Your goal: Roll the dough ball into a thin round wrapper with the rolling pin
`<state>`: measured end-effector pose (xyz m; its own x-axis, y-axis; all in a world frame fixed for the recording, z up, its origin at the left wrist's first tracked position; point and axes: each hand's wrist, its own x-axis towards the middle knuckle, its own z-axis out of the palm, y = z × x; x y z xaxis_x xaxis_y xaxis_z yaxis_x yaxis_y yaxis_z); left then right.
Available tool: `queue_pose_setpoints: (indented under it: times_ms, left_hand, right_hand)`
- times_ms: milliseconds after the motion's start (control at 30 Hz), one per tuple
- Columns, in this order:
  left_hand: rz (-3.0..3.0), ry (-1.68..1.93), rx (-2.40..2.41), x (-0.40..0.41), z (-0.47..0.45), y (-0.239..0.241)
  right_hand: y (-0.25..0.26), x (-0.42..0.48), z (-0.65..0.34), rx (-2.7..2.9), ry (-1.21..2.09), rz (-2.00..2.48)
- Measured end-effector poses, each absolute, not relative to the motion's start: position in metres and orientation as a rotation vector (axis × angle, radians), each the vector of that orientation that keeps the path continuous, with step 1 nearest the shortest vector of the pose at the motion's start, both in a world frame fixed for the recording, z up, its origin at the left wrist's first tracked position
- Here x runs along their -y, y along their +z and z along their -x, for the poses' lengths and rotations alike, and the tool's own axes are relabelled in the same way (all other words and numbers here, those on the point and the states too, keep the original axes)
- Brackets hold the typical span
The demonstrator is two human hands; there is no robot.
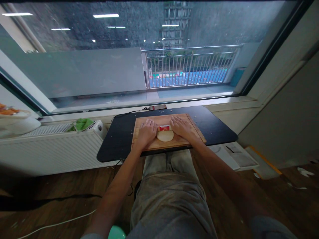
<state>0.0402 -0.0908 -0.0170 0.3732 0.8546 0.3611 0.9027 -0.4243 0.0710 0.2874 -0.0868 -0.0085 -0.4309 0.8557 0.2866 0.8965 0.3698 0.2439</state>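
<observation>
A wooden board [194, 131] lies on a small black table [219, 127] in front of me. On the board sits a flat round piece of pale dough [165, 136]. Across its far edge lies a red-labelled cylinder [164, 128], like a can or roller. My left hand [147, 131] rests palm down with fingers stretched flat on the cylinder's left end. My right hand [181, 127] lies the same way on its right end. Both hands press on top of it rather than wrap round it.
A phone [157, 107] with a cable lies on the window sill behind the table. A white radiator [50, 149] with a green cloth [81, 124] on top stands to the left. My knees are under the table. Cables run over the wooden floor.
</observation>
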Motion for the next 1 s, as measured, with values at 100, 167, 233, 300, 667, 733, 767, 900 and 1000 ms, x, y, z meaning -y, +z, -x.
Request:
queue_pose_setpoints:
  times_ms: [100, 167, 233, 300, 667, 733, 767, 900, 1000]
  left_hand:
    - [2.512, -0.500, 1.594, 0.089, -0.041, -0.013]
    - [2.517, -0.512, 1.598, 0.094, -0.041, -0.013]
    - [2.511, -0.533, 1.605, 0.102, -0.039, -0.015]
    - [2.504, -0.552, 1.603, 0.110, -0.037, -0.018]
    - [2.475, -0.449, 1.603, 0.092, -0.041, -0.005]
    - [2.490, -0.438, 1.596, 0.094, -0.041, -0.005]
    - [2.503, -0.444, 1.582, 0.097, -0.041, -0.006]
    - [2.505, -0.539, 1.579, 0.118, -0.038, -0.012]
    - [2.486, -0.574, 1.632, 0.138, -0.037, -0.014]
  right_hand:
    - [-0.013, 0.083, -0.286, 2.414, -0.491, 1.647]
    - [-0.016, 0.089, -0.285, 2.344, -0.470, 1.660]
    - [-0.017, 0.099, -0.284, 2.304, -0.461, 1.668]
    - [-0.016, 0.108, -0.283, 2.279, -0.448, 1.676]
    - [-0.013, 0.075, -0.284, 2.433, -0.565, 1.559]
    - [-0.013, 0.079, -0.284, 2.398, -0.543, 1.603]
    - [-0.013, 0.084, -0.283, 2.384, -0.533, 1.613]
    - [-0.007, 0.113, -0.280, 2.352, -0.480, 1.617]
    - [-0.001, 0.136, -0.277, 2.298, -0.419, 1.666]
